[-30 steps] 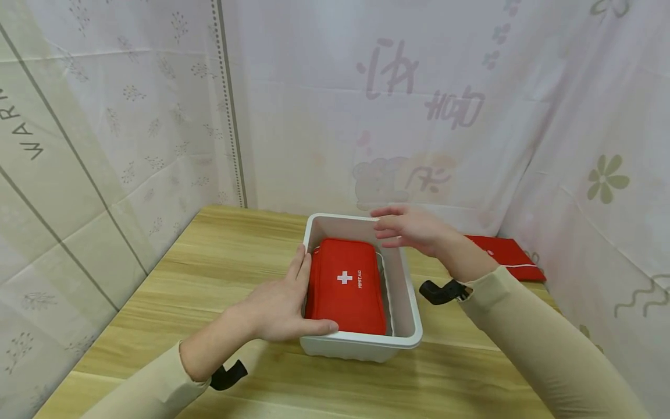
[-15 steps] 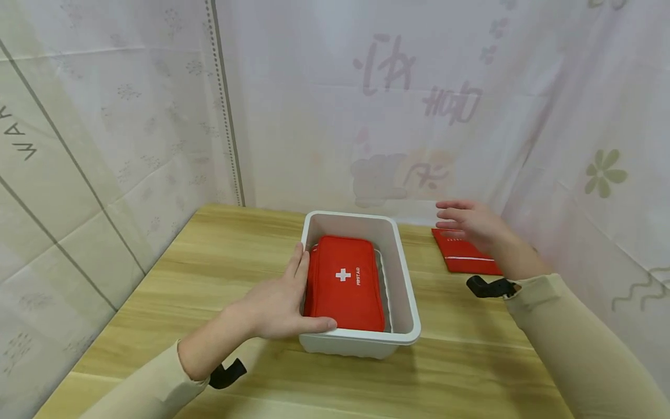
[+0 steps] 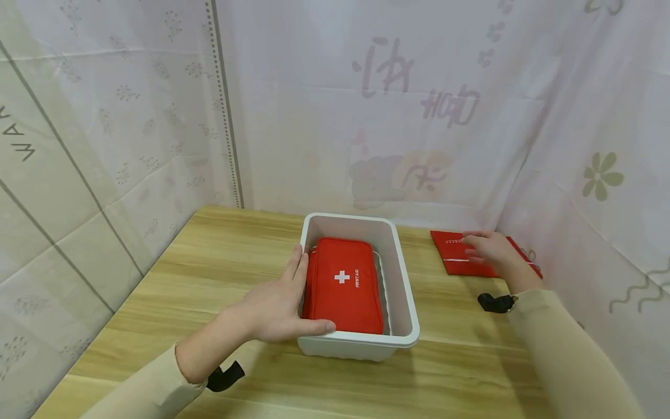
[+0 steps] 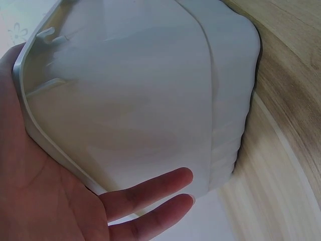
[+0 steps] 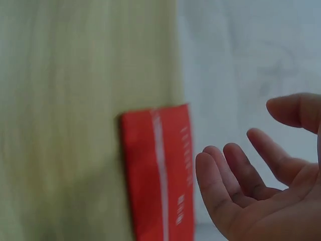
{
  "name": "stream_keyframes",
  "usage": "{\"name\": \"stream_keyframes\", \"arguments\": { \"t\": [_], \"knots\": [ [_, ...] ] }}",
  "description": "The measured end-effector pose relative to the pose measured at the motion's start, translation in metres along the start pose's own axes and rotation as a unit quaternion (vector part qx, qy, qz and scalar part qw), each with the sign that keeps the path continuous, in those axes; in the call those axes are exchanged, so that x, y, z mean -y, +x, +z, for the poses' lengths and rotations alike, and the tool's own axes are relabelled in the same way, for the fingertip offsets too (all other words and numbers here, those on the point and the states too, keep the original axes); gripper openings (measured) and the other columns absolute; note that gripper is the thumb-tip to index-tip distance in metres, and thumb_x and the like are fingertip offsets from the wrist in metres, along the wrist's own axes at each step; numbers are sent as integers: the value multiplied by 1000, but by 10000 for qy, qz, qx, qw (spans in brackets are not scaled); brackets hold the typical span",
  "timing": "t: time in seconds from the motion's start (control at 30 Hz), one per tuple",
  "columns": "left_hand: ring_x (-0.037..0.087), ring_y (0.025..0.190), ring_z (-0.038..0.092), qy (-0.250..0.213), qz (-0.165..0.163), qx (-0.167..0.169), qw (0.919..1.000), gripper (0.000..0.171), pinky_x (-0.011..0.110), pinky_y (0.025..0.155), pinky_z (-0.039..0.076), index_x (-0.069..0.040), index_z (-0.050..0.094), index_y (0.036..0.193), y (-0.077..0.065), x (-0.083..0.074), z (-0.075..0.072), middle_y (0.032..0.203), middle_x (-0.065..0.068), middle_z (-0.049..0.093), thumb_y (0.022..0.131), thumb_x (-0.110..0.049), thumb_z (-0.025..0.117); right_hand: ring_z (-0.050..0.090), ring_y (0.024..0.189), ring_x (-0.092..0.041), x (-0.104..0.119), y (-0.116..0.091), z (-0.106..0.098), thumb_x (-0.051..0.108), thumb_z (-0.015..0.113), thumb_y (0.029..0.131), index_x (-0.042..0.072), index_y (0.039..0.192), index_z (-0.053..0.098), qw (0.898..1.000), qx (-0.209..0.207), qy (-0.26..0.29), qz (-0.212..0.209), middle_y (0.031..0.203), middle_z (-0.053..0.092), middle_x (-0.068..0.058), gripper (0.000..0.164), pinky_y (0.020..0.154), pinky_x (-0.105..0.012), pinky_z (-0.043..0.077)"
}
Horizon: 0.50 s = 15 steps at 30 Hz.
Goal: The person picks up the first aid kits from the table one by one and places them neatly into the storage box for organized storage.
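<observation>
A white plastic bin stands on the table, holding a red first aid pouch with a white cross. My left hand rests on the bin's near left corner, thumb along the near rim. In the left wrist view, two fairly straight fingers extend beside the outer wall. At the back right lies a flat red packet with a white line and small white print. My right hand is over it, fingers loosely bent and holding nothing. The right wrist view shows the packet beside those fingers.
Something grey with a pale edge lies under the pouch in the bin. The wooden table meets printed curtains at the back and on both sides. Black wrist mounts jut out below the sleeves.
My right hand has moved from above the bin rightward, then down to just over the red packet. My left hand stays on the bin's corner, and the bin stands still.
</observation>
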<state>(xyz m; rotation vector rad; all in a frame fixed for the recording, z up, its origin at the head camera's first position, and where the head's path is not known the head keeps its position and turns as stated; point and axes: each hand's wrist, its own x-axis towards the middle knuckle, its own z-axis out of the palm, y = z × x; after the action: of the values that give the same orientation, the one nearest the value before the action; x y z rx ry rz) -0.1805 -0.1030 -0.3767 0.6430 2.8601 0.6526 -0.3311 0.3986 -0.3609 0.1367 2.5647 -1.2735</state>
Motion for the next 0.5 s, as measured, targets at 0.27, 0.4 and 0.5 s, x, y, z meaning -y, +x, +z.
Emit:
{"name": "stream_keyframes", "arguments": {
  "t": [0.27, 0.4, 0.5],
  "knots": [
    [28, 106, 77, -1, 5, 76, 10000, 146, 39, 85, 61, -5, -3, 176, 1, 0, -1, 186, 11, -12, 81, -94, 63, 37, 146, -62, -34, 20, -1, 33, 46, 114, -12, 163, 35, 9777, -108, -2093, -114, 164, 31, -45, 67, 122, -74, 35],
    [25, 96, 77, 9, 37, 92, 10000, 146, 38, 83, 61, -4, -2, 176, 2, 0, -1, 186, 13, -12, 82, -92, 65, 32, 146, -67, -40, 25, -3, 29, 49, 112, -11, 163, 33, 9600, -86, -2794, -140, 161, 29, -49, 68, 120, -79, 30],
    [24, 95, 77, 14, 52, 81, 10000, 145, 38, 85, 62, -3, -2, 176, 2, 0, -1, 186, 13, -12, 83, -91, 66, 29, 145, -69, -42, 28, -3, 30, 51, 111, -8, 167, 27, 9555, -1, -2949, -84, 162, 24, -50, 72, 119, -82, 28]
  ]
}}
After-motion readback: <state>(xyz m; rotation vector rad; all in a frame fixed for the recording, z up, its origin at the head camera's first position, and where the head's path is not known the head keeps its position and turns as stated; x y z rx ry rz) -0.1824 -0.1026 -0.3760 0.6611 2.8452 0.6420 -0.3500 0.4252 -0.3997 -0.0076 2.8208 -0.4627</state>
